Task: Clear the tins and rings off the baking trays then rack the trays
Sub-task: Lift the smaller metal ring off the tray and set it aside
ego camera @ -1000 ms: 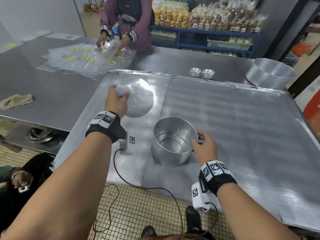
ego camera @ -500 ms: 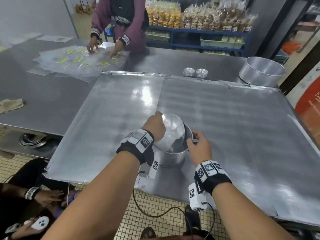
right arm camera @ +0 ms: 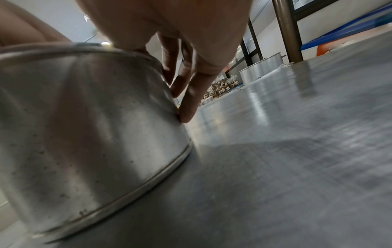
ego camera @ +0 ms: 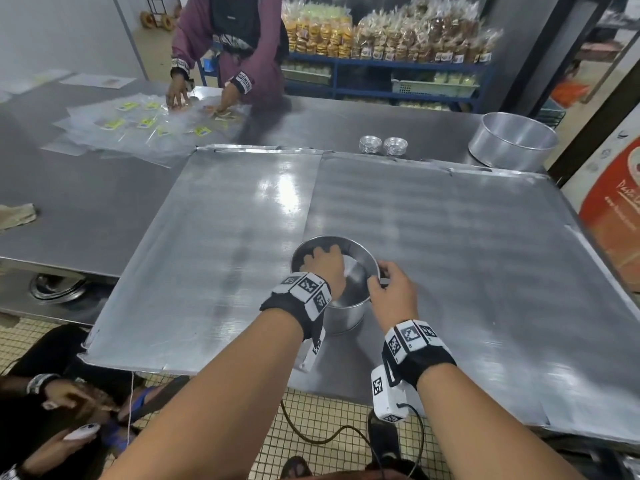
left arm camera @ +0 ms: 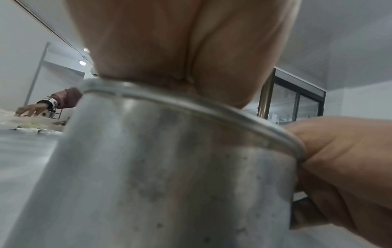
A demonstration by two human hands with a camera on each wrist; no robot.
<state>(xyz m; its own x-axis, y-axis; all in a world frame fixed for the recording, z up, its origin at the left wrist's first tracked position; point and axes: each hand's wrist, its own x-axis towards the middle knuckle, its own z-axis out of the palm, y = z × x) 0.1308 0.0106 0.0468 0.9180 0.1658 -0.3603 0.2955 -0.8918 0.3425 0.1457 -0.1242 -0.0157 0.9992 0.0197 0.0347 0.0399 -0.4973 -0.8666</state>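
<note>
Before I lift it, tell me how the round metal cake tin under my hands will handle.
The round metal cake tin looks thin-walled, so probably light and stiff. Its smooth sides may be slippery; the right hand pinches the rolled rim. Wide and low on the flat baking tray, it seems unlikely to tip.

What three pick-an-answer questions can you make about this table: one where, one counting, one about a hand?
1. Where is the left hand? A inside the round tin; B on the floor; C in a pocket.
2. How many stacks of small tins stand beyond the trays? A one; B two; C five.
3. What is the right hand doing? A hanging loose; B gripping the tin's rim; C lying flat on a tray.
Answers: 1 A, it reaches down inside the tin. 2 B, two stacks stand side by side. 3 B, it pinches the rim.
</note>
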